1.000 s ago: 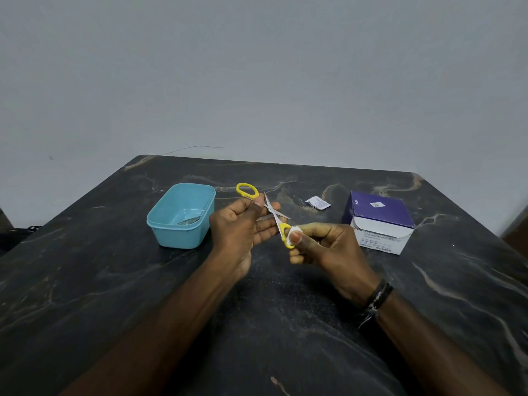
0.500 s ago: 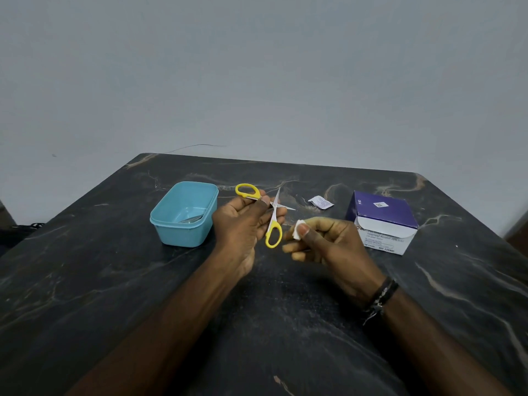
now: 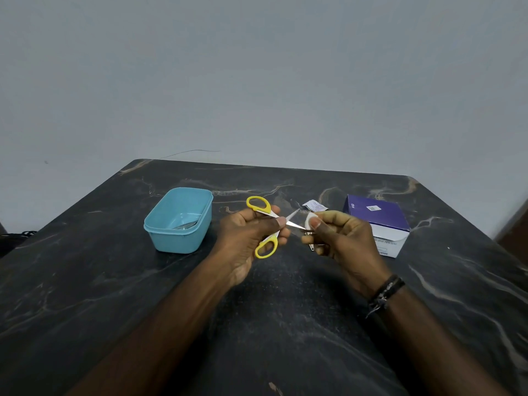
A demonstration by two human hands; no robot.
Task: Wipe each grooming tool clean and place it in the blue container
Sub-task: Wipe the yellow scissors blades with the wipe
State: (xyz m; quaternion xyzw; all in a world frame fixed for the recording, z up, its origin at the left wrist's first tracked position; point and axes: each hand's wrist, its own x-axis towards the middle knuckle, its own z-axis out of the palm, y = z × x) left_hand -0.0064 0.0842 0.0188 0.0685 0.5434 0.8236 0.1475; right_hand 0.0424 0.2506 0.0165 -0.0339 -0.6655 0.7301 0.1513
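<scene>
Left hand (image 3: 245, 235) grips open yellow scissors (image 3: 267, 225); right hand (image 3: 337, 235) pinches white wipe (image 3: 309, 220) at blade tip, 3 o'clock. Wipe pivot-to-tip, fingers behind edge.

A plain grey wall (image 3: 257, 75) stands behind a dark marble-patterned table (image 3: 85, 281) with pale veins. The table's far edge touches the wall; its far corners are rounded.

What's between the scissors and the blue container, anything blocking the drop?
Nothing visible. The left hand holds the scissors just right of the blue container, with only bare table between them. The container's top is open.
</scene>
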